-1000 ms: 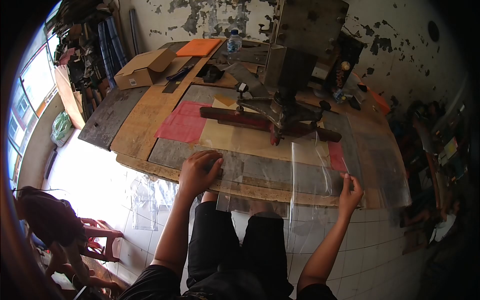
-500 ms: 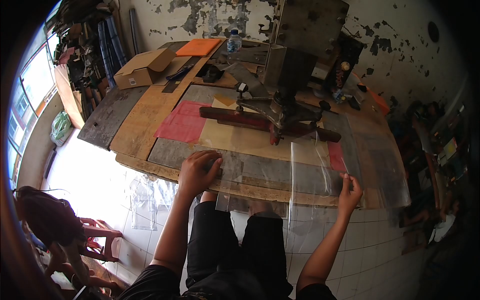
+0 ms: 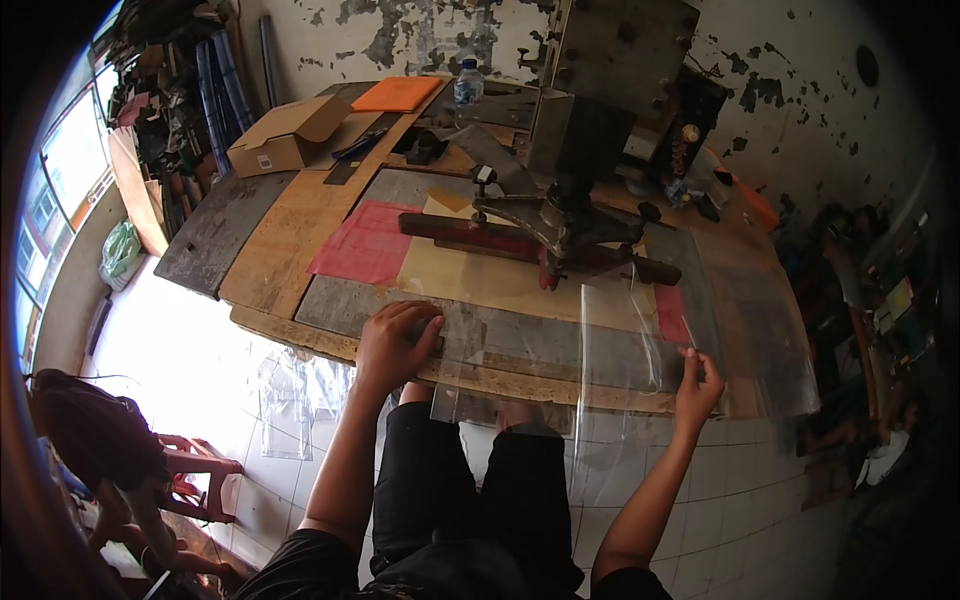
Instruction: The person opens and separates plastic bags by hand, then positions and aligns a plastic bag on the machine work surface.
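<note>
My left hand rests at the front edge of the worktable, fingers lying over the grey board and thumb out to the right. A small dark thing beside the thumb is partly hidden. Farther right, my right hand pinches the edge of a clear plastic sheet, which lies across the board and hangs past the table edge. Beyond my hands, the dark red bar of a press sits over a yellowish sheet with red pieces at its ends.
On the table stand a cardboard box, an orange folder and a water bottle. More clear plastic hangs at the left front edge. A person is at lower left beside a red stool.
</note>
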`<state>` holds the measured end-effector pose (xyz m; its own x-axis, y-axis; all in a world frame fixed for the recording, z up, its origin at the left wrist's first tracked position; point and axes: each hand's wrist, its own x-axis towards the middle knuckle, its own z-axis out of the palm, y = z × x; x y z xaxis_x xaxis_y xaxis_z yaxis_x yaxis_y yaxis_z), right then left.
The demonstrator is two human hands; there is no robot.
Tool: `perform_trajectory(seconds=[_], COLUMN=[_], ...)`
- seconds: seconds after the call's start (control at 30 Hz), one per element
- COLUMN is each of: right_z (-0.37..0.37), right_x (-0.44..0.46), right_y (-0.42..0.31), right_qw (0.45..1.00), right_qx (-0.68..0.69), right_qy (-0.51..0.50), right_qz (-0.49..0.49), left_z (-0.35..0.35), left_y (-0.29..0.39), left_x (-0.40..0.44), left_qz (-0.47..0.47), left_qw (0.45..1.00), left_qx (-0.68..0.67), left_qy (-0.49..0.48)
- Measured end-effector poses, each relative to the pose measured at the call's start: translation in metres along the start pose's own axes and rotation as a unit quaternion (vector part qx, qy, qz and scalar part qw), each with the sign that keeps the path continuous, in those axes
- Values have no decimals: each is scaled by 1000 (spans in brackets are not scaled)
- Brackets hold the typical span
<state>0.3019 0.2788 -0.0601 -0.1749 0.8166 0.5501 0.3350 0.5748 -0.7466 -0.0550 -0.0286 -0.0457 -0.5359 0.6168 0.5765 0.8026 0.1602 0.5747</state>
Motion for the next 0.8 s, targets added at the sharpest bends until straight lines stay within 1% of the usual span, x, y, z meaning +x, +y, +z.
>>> perform_trajectory(seconds=[0.7,0.8], right_z=[1,1], right_x=[0,0], right_y=[-1,-2], right_qw=[1000,1000], right_qx=[-1,0], right_qy=[8,5], right_qz=[1,5], left_z=[0,0], left_y=[1,0], left_x=[0,0], left_qz=[-15,-1], left_qw=[1000,1000], left_qx=[-2,6], left_qy=[-3,0])
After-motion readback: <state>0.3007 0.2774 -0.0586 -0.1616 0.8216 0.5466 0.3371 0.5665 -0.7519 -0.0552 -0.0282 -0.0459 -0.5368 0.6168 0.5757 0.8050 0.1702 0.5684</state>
